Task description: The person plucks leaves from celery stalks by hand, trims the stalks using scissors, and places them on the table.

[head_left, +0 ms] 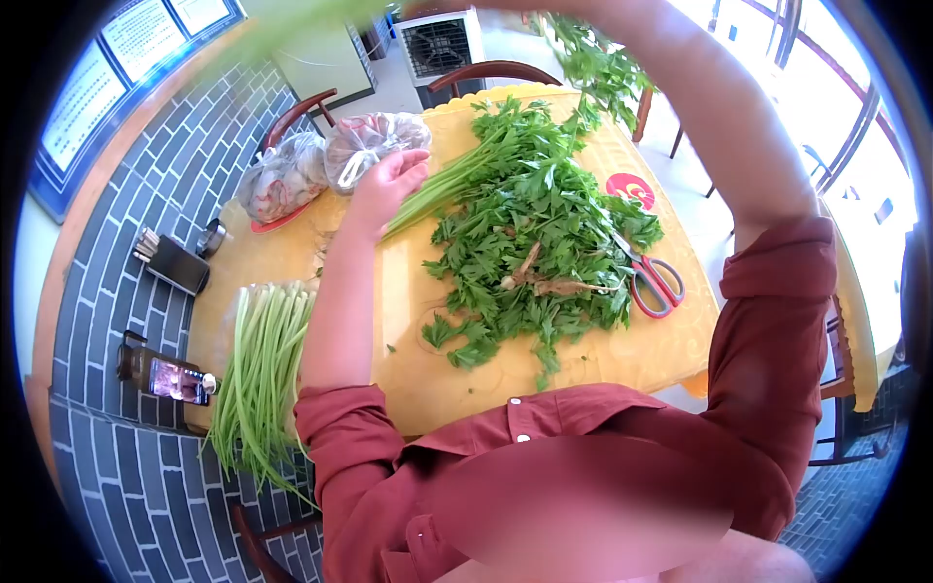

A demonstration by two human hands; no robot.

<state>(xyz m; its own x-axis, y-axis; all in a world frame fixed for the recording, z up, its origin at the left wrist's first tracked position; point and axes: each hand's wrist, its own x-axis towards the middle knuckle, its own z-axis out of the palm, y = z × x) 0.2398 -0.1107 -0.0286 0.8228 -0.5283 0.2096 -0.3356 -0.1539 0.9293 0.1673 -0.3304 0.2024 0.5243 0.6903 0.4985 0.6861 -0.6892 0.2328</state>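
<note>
Left hand [391,185] hangs with loosely curled fingers and nothing visible in it, over the far left of the table [622,364], just beside the right bag [374,136] and near the stalk ends of the celery [544,209]. The right hand [486,5] is raised at the far edge of the view and mostly cut off, so I cannot tell whether it grips anything; a blurred stalk [292,29] stretches out to its left, and leafy tops [598,63] hang beside the right forearm. The celery lies heaped across the middle of the table, its stalks pointing left and its leaves spread near and right. A pale root [583,286] lies on the leaves, and the scissors [661,296], with red and grey handles, rest at the right with their blades against them. Near left, a bundle [262,364] of bare stalks overhangs the table's edge. The left bag [282,185] sits on a red plate [280,222]. Along the brick wall [102,291] stand a holder [178,267] of chopsticks, a metal cup [211,236] and, nearer, a lit phone [178,381].
</note>
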